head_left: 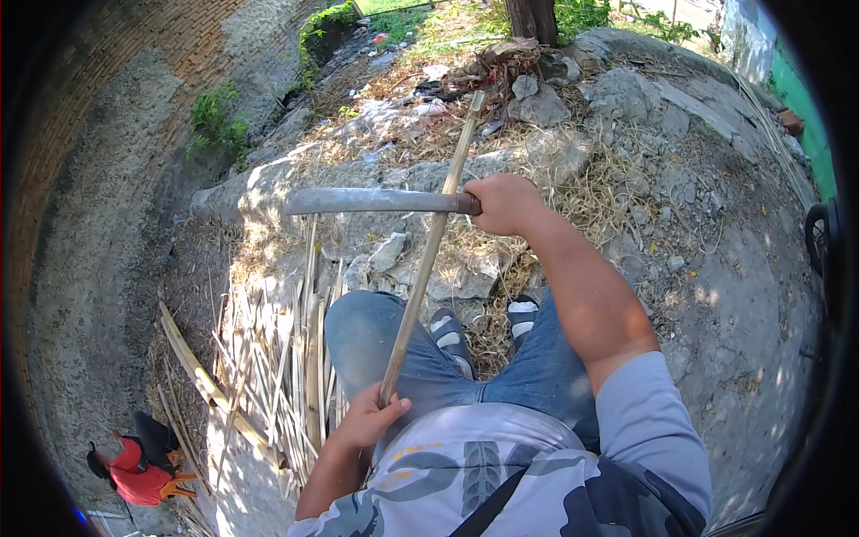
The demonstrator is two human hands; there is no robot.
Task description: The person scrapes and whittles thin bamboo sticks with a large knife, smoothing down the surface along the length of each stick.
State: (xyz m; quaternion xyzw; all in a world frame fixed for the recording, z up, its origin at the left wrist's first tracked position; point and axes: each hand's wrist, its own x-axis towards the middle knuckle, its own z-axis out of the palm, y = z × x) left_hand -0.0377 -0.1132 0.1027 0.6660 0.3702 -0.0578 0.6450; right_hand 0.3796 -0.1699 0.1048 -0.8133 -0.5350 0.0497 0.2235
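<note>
My right hand (508, 204) is closed around the handle of a machete (371, 200), its long grey blade pointing left. The blade lies across a long bamboo strip (422, 282), near the handle end; whether it has cut in cannot be made out. Close to my lap, my left hand (367, 419) grips the strip's lower end, thumb laid along it. From there the strip slants up and away past my knees, its far tip beyond the blade. Beside my left leg lies a pile of split bamboo strips (268, 358).
A thicker curved bamboo piece (201, 380) lies left of the pile. At the lower left a person in a red top (143, 474) sits on an orange stool. Ahead are broken concrete (541, 106), dry shavings and a tree trunk (531, 20). A brick wall (98, 98) rises left.
</note>
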